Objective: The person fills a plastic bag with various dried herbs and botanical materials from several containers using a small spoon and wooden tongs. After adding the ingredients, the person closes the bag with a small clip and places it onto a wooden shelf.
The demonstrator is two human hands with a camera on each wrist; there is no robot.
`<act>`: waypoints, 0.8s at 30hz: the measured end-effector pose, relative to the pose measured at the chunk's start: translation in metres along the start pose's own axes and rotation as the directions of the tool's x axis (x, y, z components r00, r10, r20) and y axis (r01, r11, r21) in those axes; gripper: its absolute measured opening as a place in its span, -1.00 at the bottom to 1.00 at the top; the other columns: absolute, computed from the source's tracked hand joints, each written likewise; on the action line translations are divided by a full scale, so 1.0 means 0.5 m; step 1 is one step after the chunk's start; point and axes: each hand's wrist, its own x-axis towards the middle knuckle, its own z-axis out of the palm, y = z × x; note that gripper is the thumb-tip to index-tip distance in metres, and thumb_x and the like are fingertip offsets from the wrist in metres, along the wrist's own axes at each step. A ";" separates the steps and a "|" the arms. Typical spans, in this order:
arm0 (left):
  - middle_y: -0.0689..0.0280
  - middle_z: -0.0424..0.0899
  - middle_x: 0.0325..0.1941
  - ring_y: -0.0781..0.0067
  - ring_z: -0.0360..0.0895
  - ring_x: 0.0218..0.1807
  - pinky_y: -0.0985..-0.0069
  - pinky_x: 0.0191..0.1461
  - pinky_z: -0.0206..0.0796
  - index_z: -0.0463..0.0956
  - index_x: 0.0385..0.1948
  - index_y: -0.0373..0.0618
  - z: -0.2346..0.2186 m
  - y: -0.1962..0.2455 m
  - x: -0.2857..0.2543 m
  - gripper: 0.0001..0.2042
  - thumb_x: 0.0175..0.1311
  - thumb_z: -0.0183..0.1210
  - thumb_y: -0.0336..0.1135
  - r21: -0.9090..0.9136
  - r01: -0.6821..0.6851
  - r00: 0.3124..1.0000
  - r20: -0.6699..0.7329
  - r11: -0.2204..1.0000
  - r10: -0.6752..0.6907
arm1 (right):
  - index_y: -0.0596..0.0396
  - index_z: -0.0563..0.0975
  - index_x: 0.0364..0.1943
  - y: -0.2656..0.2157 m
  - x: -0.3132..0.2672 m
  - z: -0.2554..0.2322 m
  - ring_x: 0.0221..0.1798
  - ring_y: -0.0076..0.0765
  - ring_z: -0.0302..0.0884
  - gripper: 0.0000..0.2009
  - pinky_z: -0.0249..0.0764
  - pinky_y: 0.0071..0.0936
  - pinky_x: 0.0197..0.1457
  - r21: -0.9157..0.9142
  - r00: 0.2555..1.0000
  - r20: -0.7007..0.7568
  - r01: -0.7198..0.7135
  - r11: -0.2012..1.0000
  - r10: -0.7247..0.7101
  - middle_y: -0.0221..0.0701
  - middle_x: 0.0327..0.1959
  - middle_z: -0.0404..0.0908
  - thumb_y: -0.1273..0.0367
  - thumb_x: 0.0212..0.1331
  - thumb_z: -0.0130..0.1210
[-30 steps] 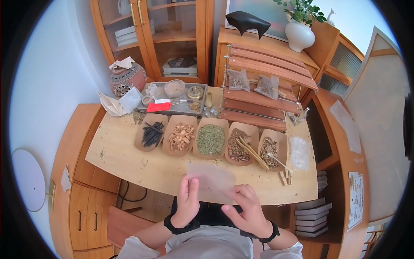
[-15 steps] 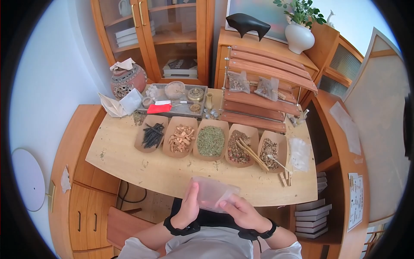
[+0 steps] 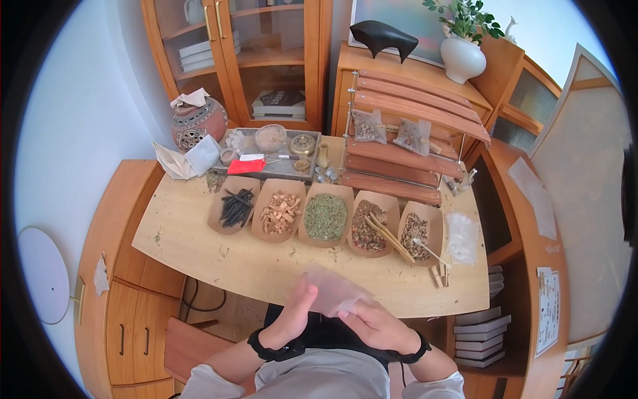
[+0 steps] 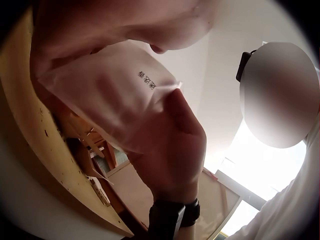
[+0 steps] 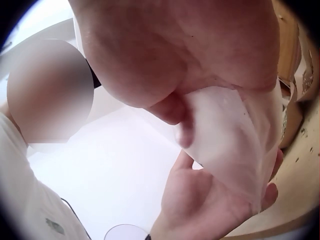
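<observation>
A small frosted, translucent pouch [image 3: 334, 290] is held between both hands over the table's front edge. My left hand [image 3: 295, 315] holds its left side, thumb on the near face and fingers behind. The right hand [image 3: 380, 327] pinches the right end between thumb and fingers. Through the thin frosted material in the left wrist view, the right hand's fingers show faintly, and dark printed characters [image 4: 147, 80] mark the pouch. It looks flat and creased. In the right wrist view, the left hand [image 5: 200, 200] spreads beneath the pouch, its fingers partly hidden.
Several paper trays stand in a row: black sticks [image 3: 236, 207], wood chips [image 3: 280, 213], green herb [image 3: 325, 216] and mixed dried pieces [image 3: 369, 226]. Wooden tongs [image 3: 389, 238] lie across one. Behind are a grey tray [image 3: 279, 174] and a slatted rack [image 3: 399, 143]. Clear bags [image 3: 461, 237] lie right.
Both hands have drawn closer together and lower with the pouch. The right thumb has come onto its near face, and the pouch has turned and shifted slightly right. The trays have stayed put.
</observation>
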 end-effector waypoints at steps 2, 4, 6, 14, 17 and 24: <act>0.18 0.41 0.28 0.41 0.36 0.33 0.37 0.41 0.17 0.22 0.26 -0.25 0.000 0.002 0.000 -0.40 0.56 -0.19 0.17 0.023 0.004 1.000 0.008 1.000 -0.004 | 0.19 0.50 0.07 -0.019 0.003 -0.001 0.07 0.19 0.49 -0.70 0.45 -0.13 0.11 -0.154 0.997 -0.068 0.032 0.988 -0.043 -0.01 0.12 0.50 0.27 0.42 0.07; 0.17 0.37 0.31 0.37 0.34 0.36 0.33 0.42 0.17 0.17 0.30 -0.22 -0.002 -0.001 0.000 -0.40 0.56 -0.19 0.17 0.031 0.022 0.999 0.028 0.999 -0.023 | 0.20 0.46 0.13 -0.033 0.021 0.009 0.09 0.22 0.48 -0.62 0.46 -0.12 0.10 -0.165 0.972 -0.216 0.055 0.985 -0.091 0.02 0.12 0.48 0.23 0.39 0.12; 0.15 0.32 0.36 0.29 0.33 0.40 0.27 0.43 0.20 0.11 0.34 -0.15 -0.007 -0.009 0.002 -0.42 0.57 -0.23 0.16 0.024 0.054 0.997 0.059 0.998 -0.056 | 0.20 0.41 0.19 -0.041 0.031 0.013 0.11 0.24 0.48 -0.54 0.48 -0.12 0.11 -0.211 0.952 -0.283 0.056 0.976 -0.116 0.05 0.13 0.46 0.20 0.35 0.17; 0.20 0.34 0.46 0.32 0.27 0.48 0.18 0.51 0.09 0.13 0.45 -0.13 -0.008 0.058 0.016 -0.34 0.58 -0.40 0.21 -0.181 0.295 0.954 0.102 0.938 -0.281 | 0.18 0.47 0.13 -0.053 0.050 0.009 0.02 0.19 0.58 -0.57 0.58 -0.15 0.03 -0.378 0.951 -0.206 0.139 0.915 -0.230 -0.04 0.00 0.56 0.26 0.26 0.25; 0.20 0.34 0.46 0.30 0.27 0.48 0.20 0.52 0.07 0.13 0.44 -0.15 -0.004 0.087 0.028 -0.36 0.59 -0.42 0.17 -0.243 0.234 0.972 0.069 0.942 -0.224 | 0.15 0.54 0.03 -0.072 0.054 0.008 -0.11 0.13 0.63 -0.66 0.61 -0.20 -0.08 -0.253 0.938 -0.307 0.083 0.964 -0.161 -0.13 -0.13 0.61 0.30 0.24 0.26; 0.23 0.43 0.36 0.32 0.36 0.38 0.23 0.45 0.14 0.26 0.33 -0.12 -0.021 0.069 0.050 -0.42 0.59 -0.33 0.16 -0.355 0.097 0.991 -0.056 0.930 -0.125 | 0.13 0.56 -0.03 -0.090 0.082 0.003 -0.18 0.10 0.64 -0.71 0.60 -0.17 -0.18 -0.306 0.872 -0.402 0.160 0.938 -0.280 -0.14 -0.10 0.62 0.33 0.23 0.27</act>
